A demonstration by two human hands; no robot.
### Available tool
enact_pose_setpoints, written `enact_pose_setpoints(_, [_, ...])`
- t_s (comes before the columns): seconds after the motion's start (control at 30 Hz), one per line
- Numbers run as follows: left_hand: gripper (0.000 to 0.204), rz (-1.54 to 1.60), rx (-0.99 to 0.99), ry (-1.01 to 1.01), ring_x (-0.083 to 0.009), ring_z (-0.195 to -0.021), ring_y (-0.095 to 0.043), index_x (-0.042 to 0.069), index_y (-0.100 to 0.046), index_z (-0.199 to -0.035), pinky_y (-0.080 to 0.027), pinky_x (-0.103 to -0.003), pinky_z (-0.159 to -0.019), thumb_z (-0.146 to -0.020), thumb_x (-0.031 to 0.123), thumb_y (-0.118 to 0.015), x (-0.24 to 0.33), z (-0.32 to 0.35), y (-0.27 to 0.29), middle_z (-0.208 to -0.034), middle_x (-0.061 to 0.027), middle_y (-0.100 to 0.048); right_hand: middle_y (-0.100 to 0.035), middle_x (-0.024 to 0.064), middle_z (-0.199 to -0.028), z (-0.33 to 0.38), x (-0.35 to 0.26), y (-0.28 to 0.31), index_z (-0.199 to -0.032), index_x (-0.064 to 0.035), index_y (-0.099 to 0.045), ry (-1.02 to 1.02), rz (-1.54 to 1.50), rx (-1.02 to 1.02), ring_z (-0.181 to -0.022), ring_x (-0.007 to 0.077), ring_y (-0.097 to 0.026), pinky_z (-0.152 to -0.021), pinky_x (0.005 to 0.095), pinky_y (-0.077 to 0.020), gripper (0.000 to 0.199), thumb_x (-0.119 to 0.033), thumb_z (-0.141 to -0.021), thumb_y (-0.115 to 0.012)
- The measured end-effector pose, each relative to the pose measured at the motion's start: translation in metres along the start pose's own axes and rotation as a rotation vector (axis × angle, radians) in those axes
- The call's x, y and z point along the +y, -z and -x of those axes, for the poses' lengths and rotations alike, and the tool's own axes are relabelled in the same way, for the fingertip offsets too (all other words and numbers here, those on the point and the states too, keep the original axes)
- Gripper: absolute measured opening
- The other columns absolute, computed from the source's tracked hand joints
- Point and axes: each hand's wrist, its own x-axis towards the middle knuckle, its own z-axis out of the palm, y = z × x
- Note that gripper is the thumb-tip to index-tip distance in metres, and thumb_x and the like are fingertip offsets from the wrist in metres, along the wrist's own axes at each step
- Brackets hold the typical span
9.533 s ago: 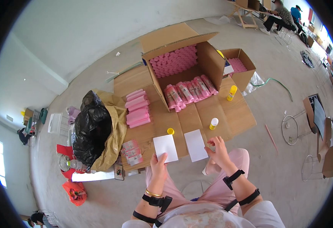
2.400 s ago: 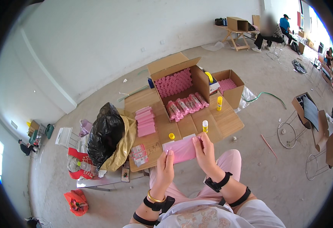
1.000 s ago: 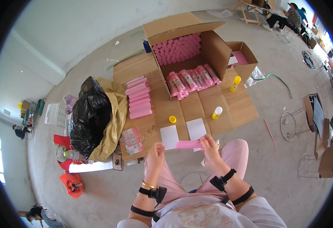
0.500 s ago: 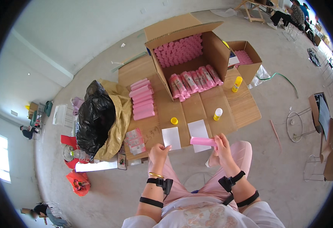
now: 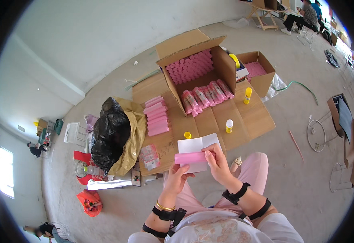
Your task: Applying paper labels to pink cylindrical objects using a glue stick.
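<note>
A plain pink roll [image 5: 190,158] lies level above two white sheets [image 5: 209,141] at the near edge of the cardboard-covered table. My right hand [image 5: 218,164] grips its right end between thumb and fingers. Just below the left end is my left hand [image 5: 178,178], its thumb raised by the roll and its fingers apart; whether the thumb touches cannot be told. Beyond the sheets stand a glue stick with a white top [image 5: 229,126] and a yellow cap [image 5: 187,135]. Several similar pink rolls [image 5: 157,117] are stacked to the left, near small printed labels [image 5: 150,157].
An open carton [image 5: 230,67] at the back holds many pink rolls, some with printed wraps. A yellow glue stick [image 5: 247,96] stands right of it. Another carton [image 5: 266,83] is behind. A black-lined bag [image 5: 110,135] stands at the left. Other people [image 5: 308,18] sit far right.
My right hand has brought the pink roll left, over the white sheets. My left hand has moved right and lower, close to the roll's left end. The view has shifted slightly.
</note>
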Motion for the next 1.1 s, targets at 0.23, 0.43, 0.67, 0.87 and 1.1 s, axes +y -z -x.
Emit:
enact_pose_setpoints(0.23, [0.031, 0.366, -0.204, 0.033, -0.0175, -0.098, -0.060, 0.008, -0.053, -0.119, -0.053, -0.029, -0.070, -0.088, 0.010, -0.056, 0.037, 0.037, -0.017, -0.106, -0.0061, -0.062, -0.043, 0.0010, -0.079, 0.013, -0.021, -0.015, -0.100, -0.0030, -0.053, 0.131, 0.093, -0.028, -0.070, 0.0087, -0.037, -0.065, 0.0227, -0.0328, 0.011, -0.010, -0.095, -0.045])
enact_pose_setpoints(0.43, [0.027, 0.240, -0.095, -0.136, -0.0144, -0.089, -0.063, 0.009, -0.058, -0.109, -0.051, -0.024, -0.061, -0.085, -0.001, -0.061, 0.020, 0.050, -0.006, -0.099, -0.0048, -0.064, -0.049, 0.0051, -0.078, 0.030, -0.032, -0.037, -0.098, -0.0012, -0.055, 0.274, 0.160, -0.069, -0.067, 0.0108, -0.046, -0.061, 0.0244, -0.0380, 0.008, -0.002, -0.092, -0.050])
enact_pose_setpoints(0.67, [0.016, 0.276, 0.026, -0.240, -0.0127, -0.073, -0.064, 0.010, -0.062, -0.098, -0.049, -0.023, -0.057, -0.083, 0.005, -0.067, 0.026, 0.071, -0.006, -0.087, -0.0016, -0.066, -0.048, 0.0064, -0.078, 0.043, -0.050, -0.053, -0.102, -0.0015, -0.057, 0.386, 0.302, -0.183, -0.064, 0.0127, -0.046, -0.057, 0.0248, -0.0378, 0.012, -0.002, -0.092, -0.050])
enact_pose_setpoints(0.87, [0.011, 0.286, 0.003, -0.283, -0.0124, -0.071, -0.063, 0.010, -0.062, -0.097, -0.048, -0.023, -0.056, -0.086, 0.012, -0.065, 0.029, 0.083, -0.001, -0.085, -0.0012, -0.065, -0.046, 0.0066, -0.078, 0.049, -0.059, -0.064, -0.104, -0.0017, -0.057, 0.445, 0.276, -0.261, -0.066, 0.0137, -0.048, -0.057, 0.0257, -0.0389, 0.014, -0.005, -0.093, -0.049])
enact_pose_setpoints(1.1, [0.011, 0.343, -0.008, -0.292, -0.0124, -0.068, -0.061, 0.009, -0.061, -0.096, -0.046, -0.023, -0.055, -0.090, 0.018, -0.061, 0.036, 0.092, -0.004, -0.082, -0.0011, -0.064, -0.047, 0.0075, -0.076, 0.050, -0.058, -0.067, -0.105, -0.0043, -0.058, 0.498, 0.374, -0.309, -0.071, 0.0227, -0.048, -0.066, 0.0323, -0.0393, 0.016, -0.007, -0.092, -0.049])
